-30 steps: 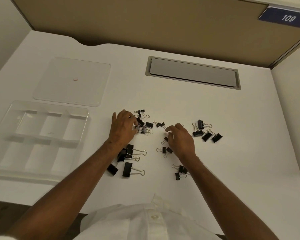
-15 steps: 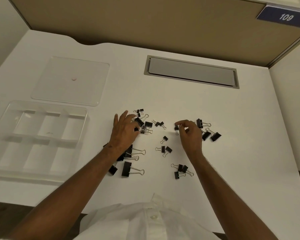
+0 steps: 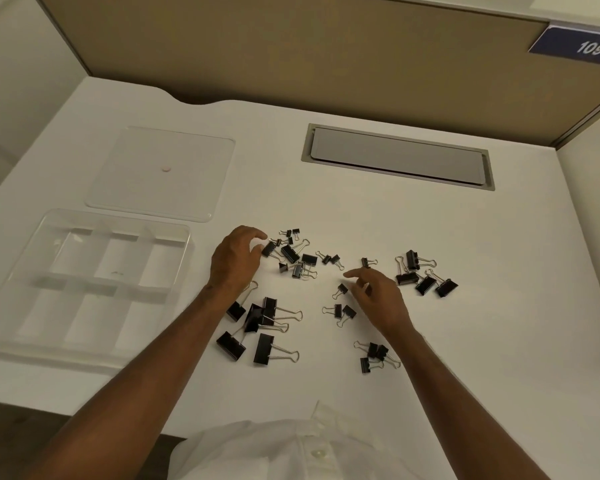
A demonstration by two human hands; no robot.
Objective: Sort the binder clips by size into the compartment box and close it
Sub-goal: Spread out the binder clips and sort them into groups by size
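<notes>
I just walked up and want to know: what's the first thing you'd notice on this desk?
The black binder clips scattered across the middle of the white desk jump out first, big ones nearer the person and little ones in clumps. The left hand and right hand hover right over them. Off to the left sits a clear compartment box, with nothing in it yet, and its lid lies flat behind it.

We see matt black binder clips [image 3: 263, 348] with shiny wire handles, a clear glossy plastic compartment box [image 3: 184, 244], and a smooth matt white desk [image 3: 465, 341].
</notes>
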